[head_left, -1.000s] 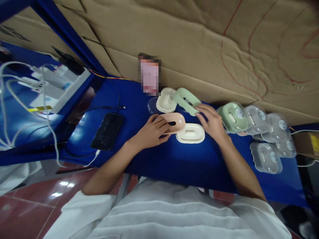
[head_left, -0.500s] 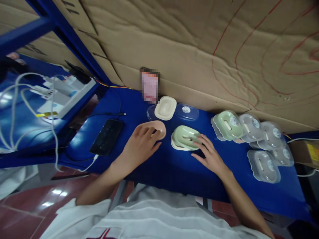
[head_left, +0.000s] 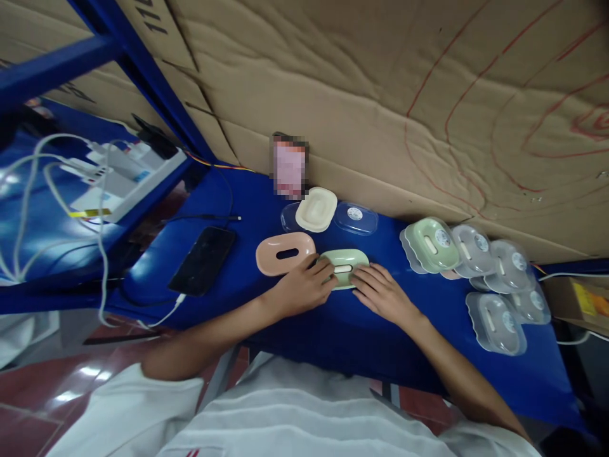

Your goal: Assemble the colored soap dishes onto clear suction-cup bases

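A light green oval soap dish (head_left: 349, 255) with a slot in its middle lies on the blue table in front of me. Through the slot shows something cream-coloured. My left hand (head_left: 302, 289) grips its left end with bent fingers, and my right hand (head_left: 386, 295) holds the right end. Just left of the dish lies a pink oval soap dish insert (head_left: 266, 255) with an open slot, close to my left fingertips. Behind these are a cream tray (head_left: 316, 209) and a clear lid (head_left: 356, 219). A second clear lid (head_left: 289, 217) is partly under the cream tray.
To the right stand several lidded soap dishes, including a green one (head_left: 431, 244) and a grey one (head_left: 497, 327). A black phone (head_left: 202, 261) and cables lie left. Another phone (head_left: 289, 166) leans against the cardboard wall (head_left: 361, 114). A power strip (head_left: 137, 184) sits far left.
My left hand has left the pink insert and moved right onto the green dish. My right hand has closed in on its other end. The green dish has shifted slightly left.
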`<state>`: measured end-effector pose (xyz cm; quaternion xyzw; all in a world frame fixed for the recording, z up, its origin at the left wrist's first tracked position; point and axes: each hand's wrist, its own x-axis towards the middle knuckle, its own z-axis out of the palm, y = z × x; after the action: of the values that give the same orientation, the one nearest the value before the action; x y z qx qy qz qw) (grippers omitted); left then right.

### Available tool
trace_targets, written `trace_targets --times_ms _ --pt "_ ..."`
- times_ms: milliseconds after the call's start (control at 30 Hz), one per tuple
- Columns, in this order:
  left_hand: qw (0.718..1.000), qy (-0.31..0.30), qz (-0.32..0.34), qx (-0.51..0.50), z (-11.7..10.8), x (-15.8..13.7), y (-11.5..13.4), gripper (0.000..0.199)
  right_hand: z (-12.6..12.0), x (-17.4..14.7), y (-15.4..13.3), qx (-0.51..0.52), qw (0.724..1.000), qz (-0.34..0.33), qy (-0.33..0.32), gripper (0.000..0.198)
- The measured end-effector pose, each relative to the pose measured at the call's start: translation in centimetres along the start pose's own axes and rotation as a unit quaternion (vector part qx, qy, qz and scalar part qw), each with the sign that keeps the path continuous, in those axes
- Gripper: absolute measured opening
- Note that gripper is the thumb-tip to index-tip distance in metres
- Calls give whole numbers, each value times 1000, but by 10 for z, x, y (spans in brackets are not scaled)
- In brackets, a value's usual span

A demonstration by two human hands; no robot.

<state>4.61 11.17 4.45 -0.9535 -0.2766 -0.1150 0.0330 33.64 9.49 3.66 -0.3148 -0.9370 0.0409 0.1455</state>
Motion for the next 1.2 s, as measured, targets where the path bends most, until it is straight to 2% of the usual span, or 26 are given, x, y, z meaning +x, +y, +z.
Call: trace_targets --times_ms 133,267,433,500,600,667,767,833,900,1033,1200 --pt "1000 15 -11 -17 0 -1 -2 23 -5 12 8 32 998 10 45 27" --pt "997 33 -11 -75 5 -3 -9 28 -13 36 42 54 990 94 88 40" --pt "991 32 18 -131 4 -5 -18 26 1 63 82 5 979 203 24 57" --pt "990 25 22 -140 3 -6 -19 25 6 65 87 -6 974 227 18 63" --pt "991 12 10 -135 3 -8 -20 21 3 57 83 33 969 240 44 61" --pt "993 4 -16 -120 2 -10 -20 23 -5 47 75 67 967 239 63 58" --pt "992 6 -86 -92 2 -11 -20 43 -14 26 56 98 966 227 71 56" --pt "989 18 -124 -79 1 -12 -20 58 -13 13 40 112 973 193 51 57" --pt "987 27 -135 -77 1 -13 -21 66 -8 5 25 113 983 142 32 61" --pt "987 21 -133 -94 0 -13 -23 64 4 2 8 72 995 72 26 74" --pt "987 -10 -131 -94 -1 -13 -26 62 11 5 10 6 999 21 31 87"
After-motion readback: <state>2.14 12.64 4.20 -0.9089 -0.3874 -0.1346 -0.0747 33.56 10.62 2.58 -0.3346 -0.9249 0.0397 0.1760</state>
